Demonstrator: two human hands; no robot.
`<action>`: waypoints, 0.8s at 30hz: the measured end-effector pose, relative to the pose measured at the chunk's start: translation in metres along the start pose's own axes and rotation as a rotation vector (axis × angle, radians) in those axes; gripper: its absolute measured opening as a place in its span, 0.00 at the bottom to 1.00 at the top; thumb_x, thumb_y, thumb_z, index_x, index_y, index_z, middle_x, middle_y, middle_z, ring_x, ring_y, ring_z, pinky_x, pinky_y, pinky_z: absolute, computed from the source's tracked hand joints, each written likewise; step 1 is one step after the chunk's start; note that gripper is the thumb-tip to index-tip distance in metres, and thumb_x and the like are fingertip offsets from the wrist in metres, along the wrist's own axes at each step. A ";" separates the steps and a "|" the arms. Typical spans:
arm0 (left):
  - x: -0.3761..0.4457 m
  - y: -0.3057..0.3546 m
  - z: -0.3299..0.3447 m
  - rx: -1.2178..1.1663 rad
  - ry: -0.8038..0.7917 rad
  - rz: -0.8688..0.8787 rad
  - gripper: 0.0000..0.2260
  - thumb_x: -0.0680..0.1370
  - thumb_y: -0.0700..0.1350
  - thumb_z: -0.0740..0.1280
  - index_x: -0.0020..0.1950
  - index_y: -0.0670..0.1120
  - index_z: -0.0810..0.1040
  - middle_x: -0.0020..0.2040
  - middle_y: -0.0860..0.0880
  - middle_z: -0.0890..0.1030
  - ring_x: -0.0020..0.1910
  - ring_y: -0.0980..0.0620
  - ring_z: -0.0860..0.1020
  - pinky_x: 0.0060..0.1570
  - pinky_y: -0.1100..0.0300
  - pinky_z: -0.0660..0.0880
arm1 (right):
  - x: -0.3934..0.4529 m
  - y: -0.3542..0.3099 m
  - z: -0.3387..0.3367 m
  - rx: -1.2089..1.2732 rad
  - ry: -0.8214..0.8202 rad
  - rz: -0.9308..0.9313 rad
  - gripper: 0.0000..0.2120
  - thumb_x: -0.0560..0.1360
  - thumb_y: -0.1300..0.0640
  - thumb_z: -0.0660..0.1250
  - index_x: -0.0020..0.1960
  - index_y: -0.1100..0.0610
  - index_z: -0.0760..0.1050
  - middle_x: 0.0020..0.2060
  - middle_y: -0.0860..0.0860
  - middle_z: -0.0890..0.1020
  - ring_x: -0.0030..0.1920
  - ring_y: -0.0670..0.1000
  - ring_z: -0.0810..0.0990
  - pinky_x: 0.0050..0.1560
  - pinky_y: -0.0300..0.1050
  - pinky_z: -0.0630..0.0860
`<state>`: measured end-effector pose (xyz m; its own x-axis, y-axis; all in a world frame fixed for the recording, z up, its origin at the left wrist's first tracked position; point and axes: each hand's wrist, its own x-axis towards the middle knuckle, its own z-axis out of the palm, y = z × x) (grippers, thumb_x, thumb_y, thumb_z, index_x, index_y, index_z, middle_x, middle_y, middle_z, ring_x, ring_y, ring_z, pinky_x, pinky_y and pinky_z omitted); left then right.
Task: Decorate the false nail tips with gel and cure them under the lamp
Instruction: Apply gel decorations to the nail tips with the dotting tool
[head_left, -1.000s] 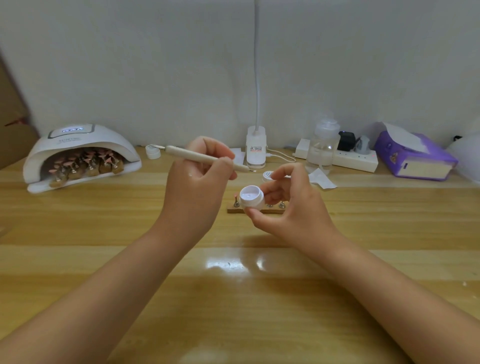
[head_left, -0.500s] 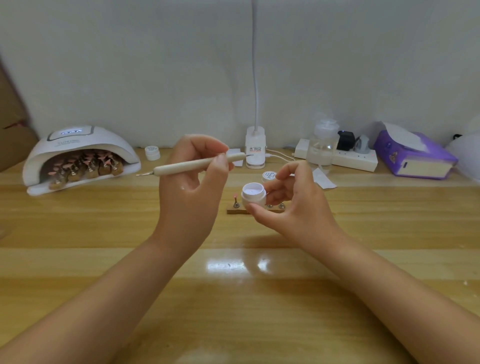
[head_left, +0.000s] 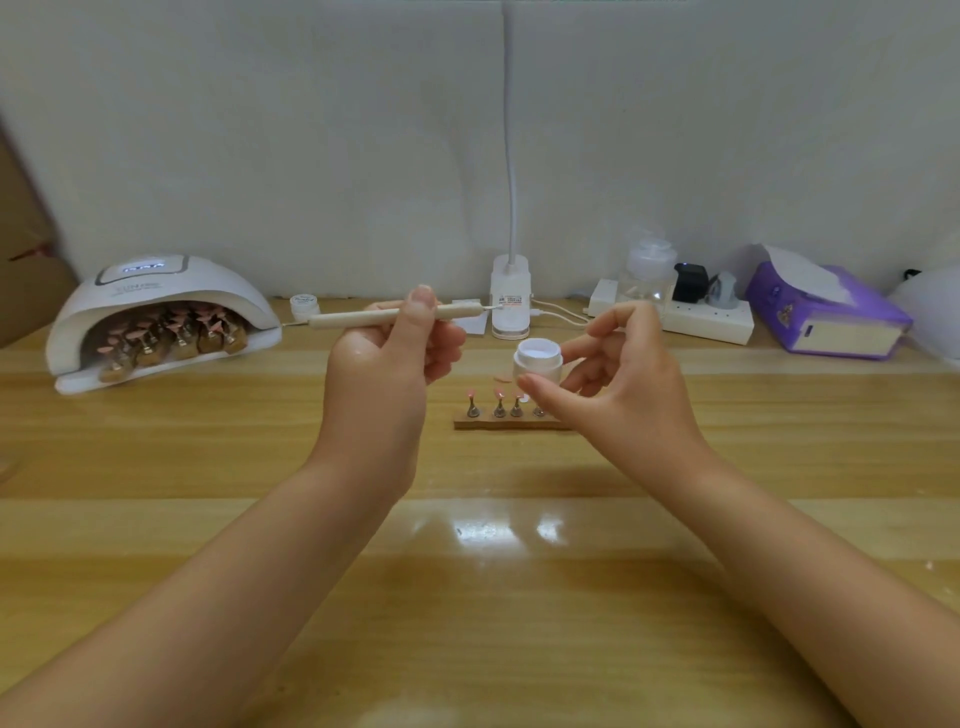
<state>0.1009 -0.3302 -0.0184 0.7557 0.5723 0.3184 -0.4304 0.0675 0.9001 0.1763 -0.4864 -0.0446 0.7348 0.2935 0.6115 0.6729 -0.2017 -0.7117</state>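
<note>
My left hand (head_left: 387, 371) grips a cream dotting pen (head_left: 363, 318), held level with its fine tips pointing left and right. My right hand (head_left: 618, 384) pinches a small open white gel jar (head_left: 537, 359) between thumb and fingers, above the table. Just below the jar a wooden strip (head_left: 511, 424) carries several metal stands with pink nail tips (head_left: 471, 395); my right hand covers its right end. At the far left a white curing lamp (head_left: 156, 291) holds rows of pink nail tips on wooden strips (head_left: 171, 335).
Along the back wall stand a small lidded jar (head_left: 305, 306), a white clip lamp base (head_left: 510, 296) with a gooseneck, a clear pump bottle (head_left: 647, 273), a power strip (head_left: 711, 319) and a purple tissue box (head_left: 826, 317). The wooden table (head_left: 467, 597) runs toward me.
My left hand has turned the pen level and drawn it left, away from the jar. My right hand has lifted the jar slightly to the right, uncovering the nail tips on the strip.
</note>
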 end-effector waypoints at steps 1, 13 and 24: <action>0.001 -0.001 -0.001 0.048 0.010 0.008 0.11 0.80 0.49 0.64 0.38 0.49 0.78 0.32 0.54 0.81 0.34 0.58 0.79 0.36 0.66 0.75 | 0.003 0.001 -0.004 -0.002 0.018 0.007 0.26 0.63 0.49 0.78 0.47 0.46 0.61 0.39 0.45 0.79 0.33 0.42 0.79 0.34 0.32 0.74; 0.007 -0.033 -0.015 0.300 0.015 -0.099 0.09 0.78 0.50 0.66 0.42 0.46 0.79 0.31 0.55 0.83 0.35 0.61 0.80 0.44 0.62 0.77 | 0.009 0.065 -0.034 -0.331 0.043 0.349 0.25 0.67 0.46 0.74 0.54 0.50 0.62 0.40 0.37 0.73 0.48 0.46 0.74 0.47 0.44 0.70; 0.015 -0.047 -0.019 0.063 0.058 -0.334 0.10 0.76 0.53 0.67 0.44 0.46 0.78 0.30 0.55 0.81 0.35 0.60 0.80 0.47 0.55 0.78 | 0.007 0.076 -0.037 -0.386 -0.023 0.451 0.27 0.69 0.50 0.72 0.63 0.53 0.64 0.53 0.45 0.80 0.55 0.48 0.74 0.50 0.42 0.68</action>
<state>0.1233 -0.3094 -0.0610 0.8194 0.5731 -0.0129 -0.1311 0.2093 0.9690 0.2352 -0.5339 -0.0817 0.9561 0.1190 0.2678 0.2806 -0.6354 -0.7194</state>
